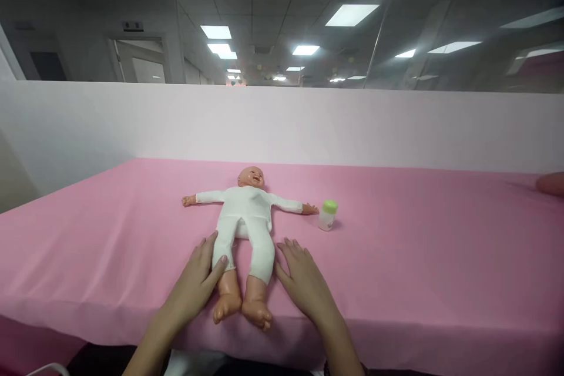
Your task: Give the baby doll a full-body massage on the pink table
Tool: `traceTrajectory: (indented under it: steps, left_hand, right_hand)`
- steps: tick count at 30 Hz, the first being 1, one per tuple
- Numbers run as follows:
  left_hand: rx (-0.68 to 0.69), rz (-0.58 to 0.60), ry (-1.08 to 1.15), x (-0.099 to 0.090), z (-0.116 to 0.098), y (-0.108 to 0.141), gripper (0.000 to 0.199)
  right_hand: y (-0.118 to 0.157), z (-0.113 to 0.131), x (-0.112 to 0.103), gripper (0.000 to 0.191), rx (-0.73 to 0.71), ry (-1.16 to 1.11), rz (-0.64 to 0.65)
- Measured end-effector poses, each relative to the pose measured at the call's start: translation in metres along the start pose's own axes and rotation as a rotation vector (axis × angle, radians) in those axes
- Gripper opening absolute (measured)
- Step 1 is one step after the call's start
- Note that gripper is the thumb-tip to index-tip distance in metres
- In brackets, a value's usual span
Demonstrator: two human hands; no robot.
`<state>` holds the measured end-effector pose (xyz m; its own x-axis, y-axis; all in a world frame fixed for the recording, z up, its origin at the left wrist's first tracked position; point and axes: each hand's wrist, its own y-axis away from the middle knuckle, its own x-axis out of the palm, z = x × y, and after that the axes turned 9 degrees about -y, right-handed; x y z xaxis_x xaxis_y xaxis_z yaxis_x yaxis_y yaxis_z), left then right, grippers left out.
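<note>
A baby doll [247,208] in a white suit lies on its back, arms stretched out to both sides and bare feet towards me. Beside its leg on the left rests my left hand [198,275], fingers apart, the thumb over the lower leg. My right hand [304,279] lies with spread fingers against the other leg, palm down. Neither hand grips anything. Next to the doll's hand on the right stands a small clear bottle [326,220] with a green cap.
Pink cloth [418,258] covers the table, whose front edge runs just past the doll's feet. Behind it rises a white partition [308,126] with glass above. A rounded skin-toned object [550,184], cut off by the frame, lies at the far right.
</note>
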<state>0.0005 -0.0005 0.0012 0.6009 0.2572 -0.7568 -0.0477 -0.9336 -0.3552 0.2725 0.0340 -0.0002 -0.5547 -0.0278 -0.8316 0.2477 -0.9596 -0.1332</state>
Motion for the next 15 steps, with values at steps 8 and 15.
traceTrajectory:
  steps: [8,15]
  left_hand:
    - [0.01,0.007,0.03,-0.006,-0.009,-0.001,0.064]
    - [0.014,0.011,0.043,0.001,0.005,0.0,0.061]
  right_hand:
    - [-0.002,0.0,0.0,0.062,-0.007,0.013,-0.003]
    - [0.003,0.003,0.0,0.062,0.002,0.018,-0.002]
